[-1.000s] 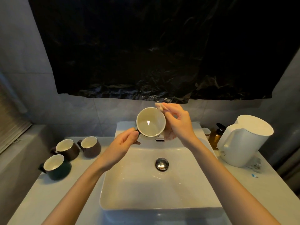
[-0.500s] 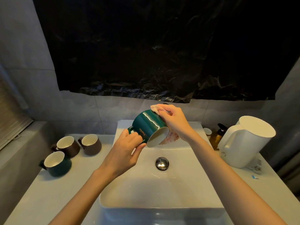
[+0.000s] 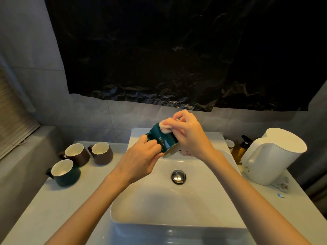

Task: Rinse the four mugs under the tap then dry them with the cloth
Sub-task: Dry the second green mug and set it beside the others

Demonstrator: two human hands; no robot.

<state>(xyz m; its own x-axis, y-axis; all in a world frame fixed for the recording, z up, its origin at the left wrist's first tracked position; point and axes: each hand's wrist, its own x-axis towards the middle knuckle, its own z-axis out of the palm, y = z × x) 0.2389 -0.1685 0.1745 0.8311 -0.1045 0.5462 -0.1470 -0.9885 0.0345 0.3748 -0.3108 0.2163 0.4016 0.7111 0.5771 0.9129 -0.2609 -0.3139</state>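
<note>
Sideways, left hand (image 3: 141,156) grips teal mug (image 3: 167,138) lettered "Hello"; right hand (image 3: 189,133) pinches cloth (image 3: 165,127) against it.

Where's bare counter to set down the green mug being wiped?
Widest: counter left of the basin, in front of the standing green mug. Narrower strip right of the basin, in front of the white kettle, near a blue scrap. Crowded: back left (brown mug, second brown mug), back right (kettle, pump bottle, small jar).

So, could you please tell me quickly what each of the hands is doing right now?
Left hand: grips the green mug near its handle.
Right hand: holds the cloth against that mug.
</note>
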